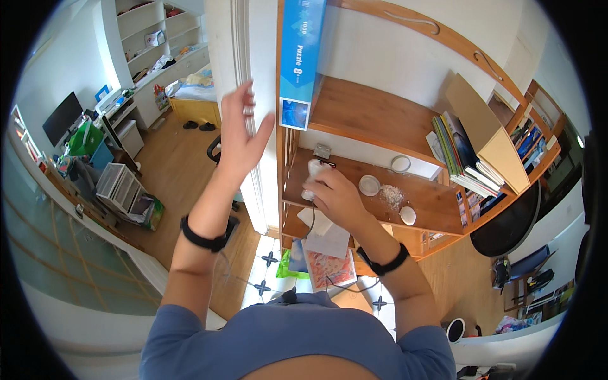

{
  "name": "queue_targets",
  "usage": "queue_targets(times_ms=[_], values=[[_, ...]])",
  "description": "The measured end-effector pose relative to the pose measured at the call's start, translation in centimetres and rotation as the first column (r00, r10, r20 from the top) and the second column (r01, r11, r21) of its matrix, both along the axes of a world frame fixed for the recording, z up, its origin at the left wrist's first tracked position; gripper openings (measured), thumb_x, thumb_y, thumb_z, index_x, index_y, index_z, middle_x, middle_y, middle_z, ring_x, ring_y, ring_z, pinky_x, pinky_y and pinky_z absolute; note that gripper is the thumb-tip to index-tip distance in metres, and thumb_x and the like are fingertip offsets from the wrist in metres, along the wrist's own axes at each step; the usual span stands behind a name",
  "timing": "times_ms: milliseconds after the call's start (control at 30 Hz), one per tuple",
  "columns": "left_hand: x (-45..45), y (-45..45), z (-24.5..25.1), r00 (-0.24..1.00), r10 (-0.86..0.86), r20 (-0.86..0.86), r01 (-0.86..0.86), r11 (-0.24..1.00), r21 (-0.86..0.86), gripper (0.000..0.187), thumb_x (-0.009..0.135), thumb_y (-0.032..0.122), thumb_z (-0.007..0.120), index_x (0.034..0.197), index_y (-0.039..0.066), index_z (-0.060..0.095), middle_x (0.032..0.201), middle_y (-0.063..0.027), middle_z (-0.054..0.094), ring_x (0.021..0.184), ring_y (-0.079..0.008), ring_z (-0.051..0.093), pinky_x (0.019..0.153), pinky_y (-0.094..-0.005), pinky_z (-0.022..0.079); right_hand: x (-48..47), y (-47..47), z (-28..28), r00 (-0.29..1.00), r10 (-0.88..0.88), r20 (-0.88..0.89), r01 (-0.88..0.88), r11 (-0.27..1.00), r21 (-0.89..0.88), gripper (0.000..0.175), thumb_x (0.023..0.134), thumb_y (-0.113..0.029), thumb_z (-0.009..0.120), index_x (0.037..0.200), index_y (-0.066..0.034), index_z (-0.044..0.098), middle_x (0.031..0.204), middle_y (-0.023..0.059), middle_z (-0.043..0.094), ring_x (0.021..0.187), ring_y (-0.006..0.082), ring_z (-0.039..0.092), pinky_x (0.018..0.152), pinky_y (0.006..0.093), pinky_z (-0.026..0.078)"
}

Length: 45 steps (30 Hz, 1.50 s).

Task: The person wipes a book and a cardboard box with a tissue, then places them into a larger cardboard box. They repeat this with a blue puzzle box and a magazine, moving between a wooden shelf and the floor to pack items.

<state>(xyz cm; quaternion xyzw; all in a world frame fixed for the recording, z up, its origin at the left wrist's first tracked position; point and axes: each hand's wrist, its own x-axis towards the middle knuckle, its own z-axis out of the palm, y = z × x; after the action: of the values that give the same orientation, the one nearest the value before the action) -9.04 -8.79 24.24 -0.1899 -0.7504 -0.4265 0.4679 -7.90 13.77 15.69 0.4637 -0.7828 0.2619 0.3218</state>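
Note:
My left hand [244, 135] is raised beside the white door frame, empty, with the fingers apart. Over the left part of a wooden shelf [432, 213], my right hand [339, 192] grips a white crumpled thing [313, 167], possibly a tissue or cloth; my fingers partly hide it. A thin dark cable [312, 223] hangs below that hand; its upper end is hidden. To the right on the same shelf lie a round shallow dish [369, 185], a scattered heap of whitish granules [392, 195] and a small white disc [407, 216]. Farther back is a round rimmed container [401, 164].
A tall blue puzzle box [298, 61] stands at the upper shelf's left end. Books [456, 142] and a tan board [479, 114] lean at its right. Papers [327, 240] and a red-patterned sheet [331, 268] are below. A door frame [259, 118] borders the left room.

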Motion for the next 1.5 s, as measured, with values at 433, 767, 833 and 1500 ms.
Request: queue_targets(times_ms=[433,767,833,1500], values=[[-7.9,6.7,8.0,0.875,0.417,-0.246,-0.419,0.907,0.048,0.087,0.062,0.031,0.083,0.126,-0.007,0.038,0.114,-0.0215,0.041,0.107,-0.0344,0.044,0.091,-0.0423,0.040,14.2,18.5,-10.2,0.686,-0.497,0.531,0.722,0.556,-0.412,0.029,0.068,0.008,0.056,0.092,-0.0011,0.067,0.092,0.0122,0.059,0.086,0.0218,0.059,0.072,0.0287,0.048],[-0.6,5.5,4.4,0.893,0.072,-0.445,0.103,0.928,0.357,0.076,0.067,0.011,0.080,0.127,-0.002,0.035,0.113,-0.0135,0.038,0.108,-0.0253,0.044,0.094,-0.0397,0.041,15.3,20.5,-9.3,0.706,-0.469,0.531,0.707,0.508,-0.492,0.031,0.067,0.011,0.053,0.093,-0.0003,0.066,0.089,0.0104,0.056,0.085,0.0196,0.058,0.076,0.0271,0.047],[2.6,5.2,2.1,0.922,0.024,-0.386,0.157,0.890,0.429,0.082,0.070,0.005,0.078,0.134,0.001,0.026,0.126,-0.0151,0.036,0.115,-0.0264,0.042,0.099,-0.0402,0.039,14.8,19.6,-8.9,0.725,-0.468,0.505,0.685,0.560,-0.466,0.031,0.066,0.010,0.054,0.092,-0.0008,0.066,0.089,0.0105,0.057,0.084,0.0199,0.058,0.074,0.0274,0.047],[21.0,-11.9,-15.7,0.920,-0.307,-0.243,0.358,0.411,0.838,0.074,0.079,0.032,0.072,0.138,0.004,0.037,0.136,-0.0136,0.047,0.122,-0.0333,0.047,0.102,-0.0501,0.040,5.1,1.9,-1.8,0.570,0.670,0.476,0.112,0.511,-0.853,0.019,0.085,0.002,0.056,0.103,0.0005,0.060,0.099,0.0039,0.057,0.091,0.0109,0.055,0.080,0.0245,0.044]])
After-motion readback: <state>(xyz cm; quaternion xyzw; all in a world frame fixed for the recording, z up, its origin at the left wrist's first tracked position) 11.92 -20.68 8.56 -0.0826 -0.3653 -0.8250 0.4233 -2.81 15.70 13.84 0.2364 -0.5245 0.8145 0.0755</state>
